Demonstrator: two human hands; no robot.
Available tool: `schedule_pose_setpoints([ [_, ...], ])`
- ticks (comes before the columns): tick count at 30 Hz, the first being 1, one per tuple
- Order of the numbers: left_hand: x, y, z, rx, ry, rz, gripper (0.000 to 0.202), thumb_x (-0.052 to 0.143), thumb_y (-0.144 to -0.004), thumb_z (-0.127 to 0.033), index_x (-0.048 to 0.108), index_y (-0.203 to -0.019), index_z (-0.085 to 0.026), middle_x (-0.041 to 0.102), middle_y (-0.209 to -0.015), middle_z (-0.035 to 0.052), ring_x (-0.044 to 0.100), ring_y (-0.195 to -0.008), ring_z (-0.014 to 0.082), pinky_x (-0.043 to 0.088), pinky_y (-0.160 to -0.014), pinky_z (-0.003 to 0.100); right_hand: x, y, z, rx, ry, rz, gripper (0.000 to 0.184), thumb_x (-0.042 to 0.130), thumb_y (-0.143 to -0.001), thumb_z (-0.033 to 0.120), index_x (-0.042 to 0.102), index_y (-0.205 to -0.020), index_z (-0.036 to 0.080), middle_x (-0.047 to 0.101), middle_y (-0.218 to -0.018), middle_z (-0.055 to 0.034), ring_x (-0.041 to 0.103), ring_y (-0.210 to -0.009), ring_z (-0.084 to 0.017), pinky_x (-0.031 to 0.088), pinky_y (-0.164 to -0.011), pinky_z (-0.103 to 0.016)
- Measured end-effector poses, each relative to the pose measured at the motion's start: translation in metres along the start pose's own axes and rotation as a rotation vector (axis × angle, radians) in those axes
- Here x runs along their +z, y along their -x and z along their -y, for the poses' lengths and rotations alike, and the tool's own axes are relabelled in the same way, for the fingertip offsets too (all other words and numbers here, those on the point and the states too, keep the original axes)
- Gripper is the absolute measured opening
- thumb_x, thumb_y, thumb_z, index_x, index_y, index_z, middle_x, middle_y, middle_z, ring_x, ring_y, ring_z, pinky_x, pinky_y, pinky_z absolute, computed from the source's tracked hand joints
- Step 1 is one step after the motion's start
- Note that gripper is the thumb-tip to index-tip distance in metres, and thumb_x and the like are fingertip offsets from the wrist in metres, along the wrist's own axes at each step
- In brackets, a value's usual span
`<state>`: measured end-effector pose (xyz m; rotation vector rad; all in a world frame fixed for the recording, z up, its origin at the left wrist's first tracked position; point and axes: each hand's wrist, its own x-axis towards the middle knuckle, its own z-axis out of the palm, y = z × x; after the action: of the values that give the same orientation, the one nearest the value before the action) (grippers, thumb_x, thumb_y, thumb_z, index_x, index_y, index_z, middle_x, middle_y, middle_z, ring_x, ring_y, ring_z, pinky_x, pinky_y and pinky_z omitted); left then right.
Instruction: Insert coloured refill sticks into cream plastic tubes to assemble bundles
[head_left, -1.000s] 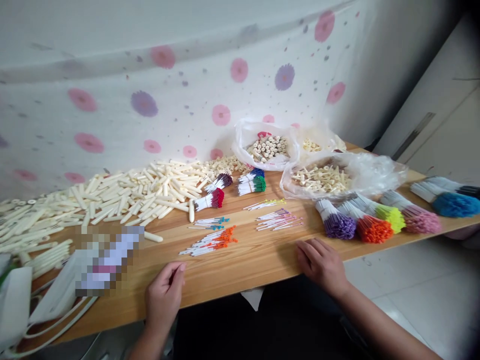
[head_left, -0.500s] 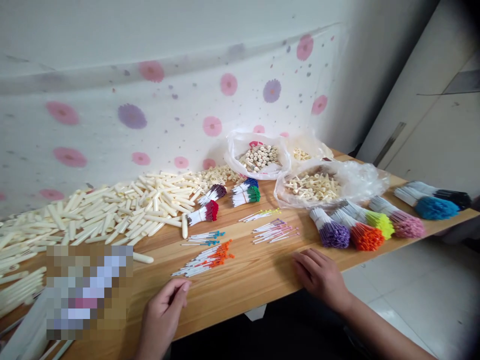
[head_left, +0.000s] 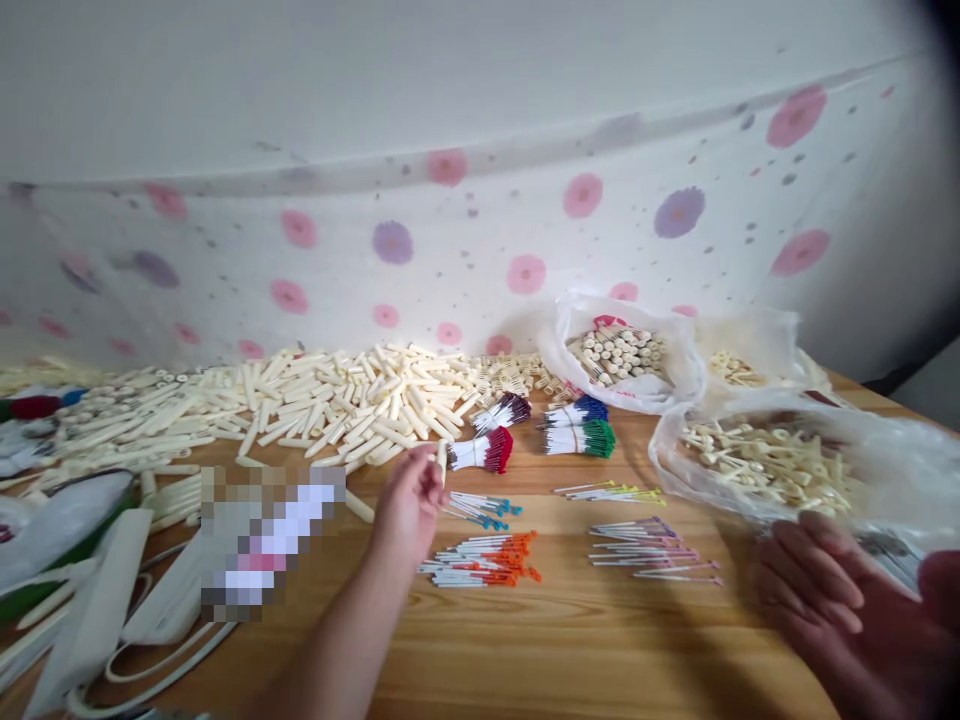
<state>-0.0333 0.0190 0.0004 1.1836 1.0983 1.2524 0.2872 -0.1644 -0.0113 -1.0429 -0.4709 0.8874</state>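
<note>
My left hand [head_left: 409, 495] reaches over the table with its fingers closed around a cream plastic tube [head_left: 442, 461] at the edge of the tube heap. Just beyond it is a bundle of white sticks with red tips [head_left: 484, 451]. Near my left wrist lie loose white sticks with blue ends [head_left: 484, 508] and a group with orange ends [head_left: 487, 558]. On the right, my raised right hand [head_left: 840, 600] is open, palm partly showing, fingers bent and thumb apart. It is nearest the plastic bag of small cream parts [head_left: 772, 465] and holds nothing visible.
A large heap of cream tubes [head_left: 360, 395] spreads along the wall. Green- and blue-tipped bundles [head_left: 577, 437] lie mid-table. Yellow-ended sticks [head_left: 607, 492] and pink and purple ones [head_left: 652, 550] lie loose. Another open bag [head_left: 682, 385] stands behind. White cables [head_left: 165, 660] curve at left.
My view has turned left. My left hand has moved forward from the table's front edge and taken hold of the cream tube. My right hand has lifted off the table and opened.
</note>
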Motion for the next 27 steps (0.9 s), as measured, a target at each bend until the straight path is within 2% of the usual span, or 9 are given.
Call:
schedule_pose_setpoints([
  [2,-0.012,-0.031,-0.001,0.102,-0.287,-0.101,0.03,0.037,-0.083,-0.043,0.05,-0.092,-0.017,0.045,-0.06,-0.0042,0.041,-0.046,0.0088,0.04,-0.05,0.023,0.016,0.002,-0.007,0.052,-0.076,-0.011,0.054,0.028,-0.074,0.076,0.058,-0.065,0.032,0.018,-0.055,0.0035,0.019,-0.04,-0.01,0.012,-0.041,-0.033],
  [4,-0.026,-0.056,0.002,0.122,-0.404,-0.103,0.025,0.044,-0.08,-0.04,0.052,-0.087,-0.018,0.05,-0.063,-0.0027,0.046,-0.051,0.0102,0.04,-0.053,0.023,0.027,0.003,-0.018,0.091,-0.1,0.031,0.052,0.032,-0.074,0.073,0.059,-0.067,0.029,0.025,-0.053,0.0015,0.027,-0.041,-0.012,0.022,-0.04,-0.034],
  [6,-0.036,-0.071,0.01,0.118,-0.522,-0.055,0.019,0.056,-0.072,-0.036,0.056,-0.078,-0.018,0.055,-0.064,-0.0014,0.051,-0.056,0.0123,0.039,-0.056,0.024,0.031,0.0,-0.027,0.099,-0.073,0.072,0.047,0.04,-0.073,0.069,0.06,-0.067,0.027,0.03,-0.05,0.0004,0.033,-0.042,-0.013,0.03,-0.041,-0.034],
  [9,-0.041,-0.078,0.026,0.098,-0.693,0.025,0.017,0.069,-0.063,-0.03,0.059,-0.07,-0.019,0.059,-0.061,-0.0013,0.053,-0.058,0.0149,0.035,-0.057,0.025,0.029,-0.009,-0.035,0.116,-0.03,0.074,0.038,0.051,-0.07,0.06,0.061,-0.066,0.024,0.035,-0.048,-0.0002,0.036,-0.043,-0.013,0.035,-0.042,-0.033],
  [12,-0.038,-0.075,0.041,0.086,-0.799,0.08,0.021,0.073,-0.061,-0.027,0.061,-0.077,-0.021,0.061,-0.062,-0.0016,0.054,-0.058,0.016,0.032,-0.057,0.025,0.029,-0.018,-0.04,0.114,-0.007,0.092,0.034,0.054,-0.071,0.056,0.06,-0.065,0.023,0.036,-0.049,-0.0002,0.038,-0.045,-0.013,0.037,-0.043,-0.031],
  [18,-0.037,-0.073,0.053,0.056,-0.815,0.163,0.023,0.066,-0.07,-0.024,0.059,-0.091,-0.02,0.064,-0.065,-0.0011,0.059,-0.058,0.0156,0.037,-0.056,0.024,0.051,-0.025,-0.058,0.108,0.078,0.184,0.026,0.061,-0.074,0.045,0.058,-0.065,0.021,0.041,-0.052,0.0006,0.039,-0.048,-0.012,0.037,-0.043,-0.026],
  [22,-0.043,-0.079,0.056,0.046,-0.755,0.133,0.024,0.062,-0.073,-0.025,0.056,-0.095,-0.018,0.063,-0.066,-0.0009,0.059,-0.055,0.0144,0.039,-0.052,0.023,0.078,-0.039,-0.062,0.032,0.232,0.219,0.024,0.066,-0.075,0.038,0.057,-0.065,0.019,0.046,-0.057,0.001,0.043,-0.052,-0.011,0.038,-0.048,-0.024],
  [25,-0.047,-0.083,0.054,0.09,-0.686,0.079,0.017,0.054,-0.078,-0.029,0.057,-0.089,-0.017,0.061,-0.069,-0.0009,0.058,-0.061,0.0142,0.041,-0.057,0.024,0.112,-0.071,-0.054,-0.098,0.466,0.315,0.023,0.066,-0.075,0.041,0.062,-0.078,0.019,0.057,-0.068,-0.0008,0.052,-0.058,-0.012,0.045,-0.056,-0.026],
  [27,-0.048,-0.082,0.051,0.144,-0.591,0.068,0.014,0.052,-0.078,-0.03,0.057,-0.082,-0.017,0.059,-0.07,-0.0015,0.057,-0.065,0.0143,0.043,-0.061,0.024,0.141,-0.102,-0.05,-0.238,0.785,0.418,0.025,0.056,-0.083,0.039,0.063,-0.092,0.018,0.064,-0.081,-0.0048,0.059,-0.07,-0.016,0.049,-0.067,-0.03],
])
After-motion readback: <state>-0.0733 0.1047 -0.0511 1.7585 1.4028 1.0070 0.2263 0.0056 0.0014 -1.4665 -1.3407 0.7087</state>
